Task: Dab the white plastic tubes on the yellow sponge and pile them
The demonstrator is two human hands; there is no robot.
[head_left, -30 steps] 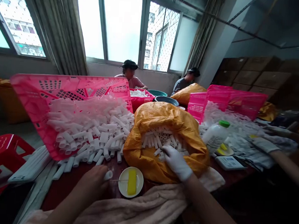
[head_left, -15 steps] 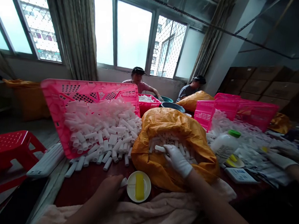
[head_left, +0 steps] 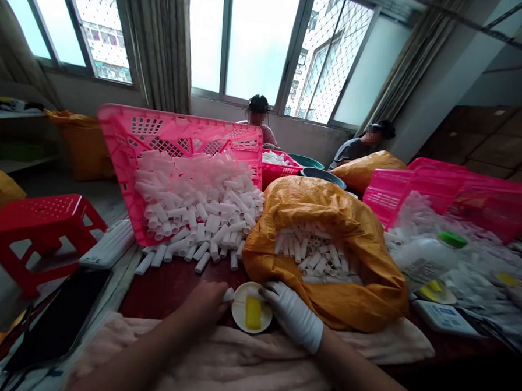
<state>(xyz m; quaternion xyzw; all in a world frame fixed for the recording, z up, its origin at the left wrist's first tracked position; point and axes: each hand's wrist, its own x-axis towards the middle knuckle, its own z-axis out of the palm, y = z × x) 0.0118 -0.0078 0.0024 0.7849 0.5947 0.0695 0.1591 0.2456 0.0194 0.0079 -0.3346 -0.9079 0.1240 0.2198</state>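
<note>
My left hand (head_left: pixel 207 303), bare, is closed around a short white tube (head_left: pixel 228 295) at the left rim of a small white plate (head_left: pixel 238 318). On that plate lies a yellow sponge-like block (head_left: pixel 253 313). In a white glove, my right hand (head_left: pixel 293 315) is at the plate's right side, its fingertips pinching another white tube (head_left: pixel 256 292) over the plate's far part. Just behind it, an orange woven sack (head_left: pixel 326 199) gapes, full of white tubes (head_left: pixel 323 258).
A tipped pink crate (head_left: pixel 115 147) spills white tubes to the left. A red stool (head_left: pixel 45 213) and a phone (head_left: pixel 59 319) stand left. At right are a green-capped bottle (head_left: pixel 430 257), a white device (head_left: pixel 447 318) and more pink crates (head_left: pixel 423 192). Two people sit near the windows.
My right hand has come out of the sack's mouth with a white tube and moved down to the plate. My left hand stays by the plate. The view has shifted left.
</note>
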